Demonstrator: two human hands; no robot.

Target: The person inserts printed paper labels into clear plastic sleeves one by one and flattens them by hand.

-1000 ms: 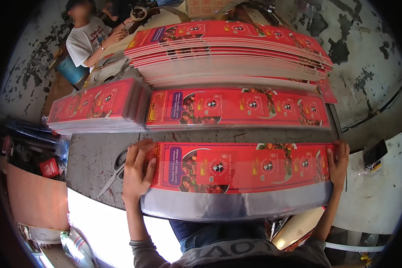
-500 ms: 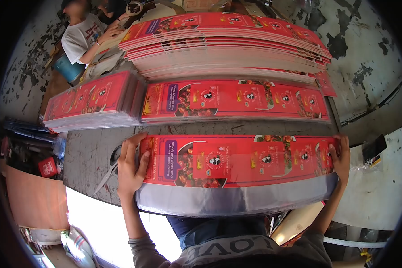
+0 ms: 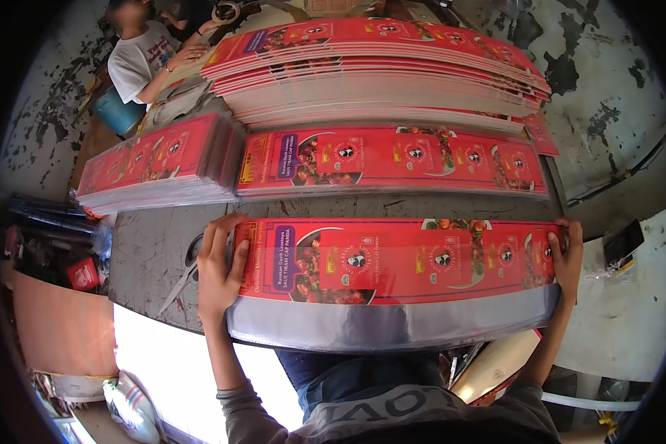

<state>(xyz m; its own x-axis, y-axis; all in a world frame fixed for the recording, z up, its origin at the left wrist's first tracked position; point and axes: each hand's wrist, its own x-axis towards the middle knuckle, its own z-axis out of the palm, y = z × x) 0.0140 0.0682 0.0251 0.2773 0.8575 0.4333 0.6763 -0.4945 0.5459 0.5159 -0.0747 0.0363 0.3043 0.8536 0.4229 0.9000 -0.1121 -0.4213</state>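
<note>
Lying along the near edge of the table is a long red printed sheet [image 3: 407,263] with food pictures, seemingly atop a stack; a clear plastic strip [image 3: 392,325] extends toward me. At its left end is my left hand [image 3: 223,263], thumb on top and fingers curled over the far corner. My right hand [image 3: 567,255] grips the opposite end the same way, thumb on the print. The undersides of both grips are hidden. Scissors [image 3: 181,281] with dark handles rest just left of my left hand.
Beyond a strip of grey tabletop [image 3: 392,208] lie two plastic-covered stacks, a left stack [image 3: 144,163] and a middle stack [image 3: 399,163]. A taller pile of red boards [image 3: 377,81] rises behind them. Another person [image 3: 144,59] is at the upper left, near a blue bucket [image 3: 118,111].
The camera view has shifted slightly. Both hands remain at the two ends of the red printed sheet, which lies almost as before. The other person's arm has moved a little.
</note>
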